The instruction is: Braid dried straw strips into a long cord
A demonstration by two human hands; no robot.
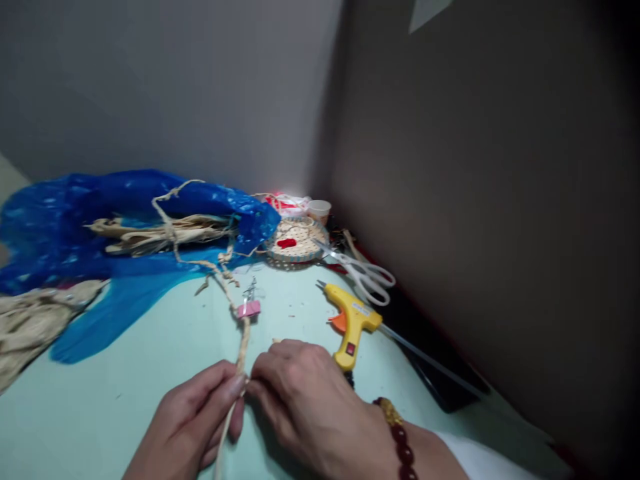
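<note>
A pale fibre cord (245, 341) runs down from a pink binder clip (249, 309) toward the near edge. My left hand (200, 413) pinches this cord between thumb and fingers, and a thin strand hangs below. Close against it on the right, my right hand (305, 400) has its fingers closed at the cord's side; a strand shows between the two hands. A beaded bracelet is on my right wrist. Beyond the clip the cord reaches a bundle of dried fibres (150, 237) on blue plastic.
A yellow glue gun (356, 317) and white-handled scissors (367, 275) lie to the right. Behind are a round woven piece (300, 250) and a small cup (319, 209). A blue plastic bag (125, 190) and beige woven material (30, 320) lie left. A dark flat object (435, 373) lies right.
</note>
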